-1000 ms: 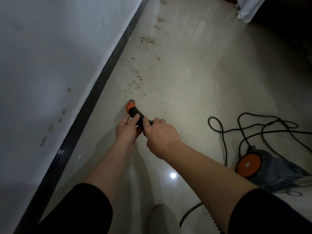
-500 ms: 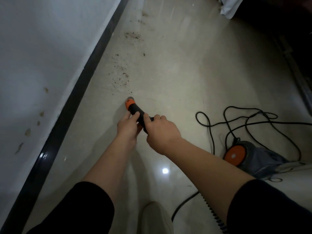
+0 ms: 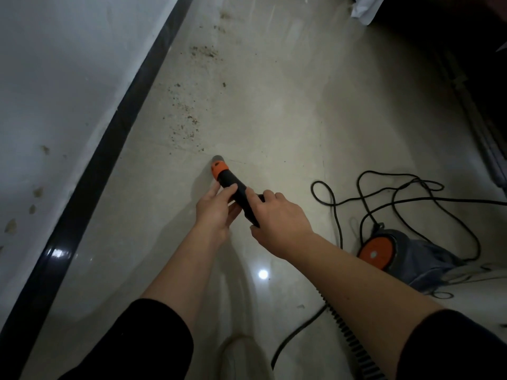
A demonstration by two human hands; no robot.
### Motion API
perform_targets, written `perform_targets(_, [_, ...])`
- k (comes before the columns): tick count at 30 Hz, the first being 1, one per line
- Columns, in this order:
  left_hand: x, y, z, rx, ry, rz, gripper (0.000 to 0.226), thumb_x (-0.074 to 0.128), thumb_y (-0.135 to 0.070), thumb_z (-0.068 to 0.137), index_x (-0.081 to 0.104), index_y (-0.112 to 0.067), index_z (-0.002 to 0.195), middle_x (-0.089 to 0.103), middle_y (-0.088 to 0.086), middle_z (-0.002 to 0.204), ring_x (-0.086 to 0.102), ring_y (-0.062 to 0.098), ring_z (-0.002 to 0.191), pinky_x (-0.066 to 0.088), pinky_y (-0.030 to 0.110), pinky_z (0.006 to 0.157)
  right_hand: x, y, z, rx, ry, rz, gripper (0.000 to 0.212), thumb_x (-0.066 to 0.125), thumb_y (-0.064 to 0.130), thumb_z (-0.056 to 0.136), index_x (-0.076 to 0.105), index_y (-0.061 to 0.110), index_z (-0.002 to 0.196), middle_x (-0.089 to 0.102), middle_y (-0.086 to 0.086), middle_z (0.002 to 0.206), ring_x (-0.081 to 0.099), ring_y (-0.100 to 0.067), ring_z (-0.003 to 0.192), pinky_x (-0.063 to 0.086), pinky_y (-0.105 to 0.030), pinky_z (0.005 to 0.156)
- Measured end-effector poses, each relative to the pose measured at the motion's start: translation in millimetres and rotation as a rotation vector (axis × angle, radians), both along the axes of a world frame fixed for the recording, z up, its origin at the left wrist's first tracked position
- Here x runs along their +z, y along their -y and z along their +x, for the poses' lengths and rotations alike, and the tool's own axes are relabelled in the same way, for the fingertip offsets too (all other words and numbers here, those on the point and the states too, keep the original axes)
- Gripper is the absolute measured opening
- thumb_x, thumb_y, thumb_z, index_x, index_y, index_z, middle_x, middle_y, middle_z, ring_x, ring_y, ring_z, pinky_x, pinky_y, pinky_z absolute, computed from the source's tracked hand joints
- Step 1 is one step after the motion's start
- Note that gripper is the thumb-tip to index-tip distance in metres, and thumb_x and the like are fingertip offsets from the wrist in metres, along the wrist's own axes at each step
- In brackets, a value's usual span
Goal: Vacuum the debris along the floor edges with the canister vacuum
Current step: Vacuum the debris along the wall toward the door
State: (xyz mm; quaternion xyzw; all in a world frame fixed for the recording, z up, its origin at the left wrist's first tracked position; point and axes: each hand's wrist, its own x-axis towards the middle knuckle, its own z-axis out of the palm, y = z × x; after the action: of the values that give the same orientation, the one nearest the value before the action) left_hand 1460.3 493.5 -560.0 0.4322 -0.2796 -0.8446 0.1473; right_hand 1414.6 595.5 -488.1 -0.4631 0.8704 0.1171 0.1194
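The left hand (image 3: 216, 208) and right hand (image 3: 279, 219) both gripped the nozzle (image 3: 229, 181), and a hasty push risked scattering the debris (image 3: 186, 119).

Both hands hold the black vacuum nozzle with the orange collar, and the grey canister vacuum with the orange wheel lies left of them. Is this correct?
Not quite. In the head view the grey canister vacuum with the orange wheel lies right of the hands, not left. The left hand and right hand do both hold the black nozzle with the orange collar.
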Motion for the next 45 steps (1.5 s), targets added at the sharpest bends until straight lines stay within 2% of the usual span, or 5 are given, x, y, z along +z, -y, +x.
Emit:
perform_targets(7, [0,-8,-8,-0.007,-0.031,0.024,0.045,0.060,-0.009,0.094,0.054,-0.014,0.139,0.068,0.014,0.116,0.070,0.019,0.095,0.059,0.026,0.078,-2,-12,-6,-0.005,-0.015,-0.024,0.067,0.051,0.021,0.095,0.015,0.016,0.151,0.045,-0.010,0.125,0.049,-0.026,0.103,0.045,-0.034,0.072])
perform_targets(19, [10,-15,-10,-0.025,-0.067,0.049,0.046,0.059,-0.010,0.096,0.051,-0.013,0.141,0.067,0.014,0.116,0.070,0.021,0.092,0.059,0.022,0.065,9,-12,-8,0.005,-0.042,0.015,0.065,0.050,0.022,0.096,0.016,0.015,0.150,0.046,-0.010,0.122,0.050,-0.024,0.101,0.040,-0.029,0.068])
perform_targets(31, [10,17,-13,0.096,0.030,0.004,0.048,0.062,-0.009,0.093,0.053,-0.015,0.139,0.069,0.013,0.109,0.069,0.024,0.097,0.059,0.028,0.069,10,19,-14,0.043,0.071,-0.039,0.064,0.051,0.021,0.095,0.017,0.016,0.149,0.043,-0.008,0.124,0.046,-0.026,0.103,0.037,-0.031,0.070])
perform_targets(42, [17,42,-31,0.218,0.063,-0.004,0.051,0.062,-0.008,0.092,0.051,-0.016,0.141,0.071,0.014,0.108,0.072,0.017,0.081,0.059,0.025,0.064,18,51,-50,0.142,0.157,-0.035,0.065,0.054,0.023,0.094,0.019,0.018,0.149,0.045,-0.008,0.124,0.047,-0.027,0.104,0.043,-0.035,0.077])
perform_targets(45, [22,47,-31,0.235,0.112,-0.009,0.052,0.064,-0.008,0.091,0.050,-0.017,0.141,0.070,0.014,0.110,0.073,0.021,0.089,0.060,0.028,0.069,22,57,-55,0.166,0.206,-0.019,0.066,0.054,0.024,0.094,0.018,0.018,0.149,0.044,-0.008,0.123,0.047,-0.027,0.103,0.044,-0.036,0.077])
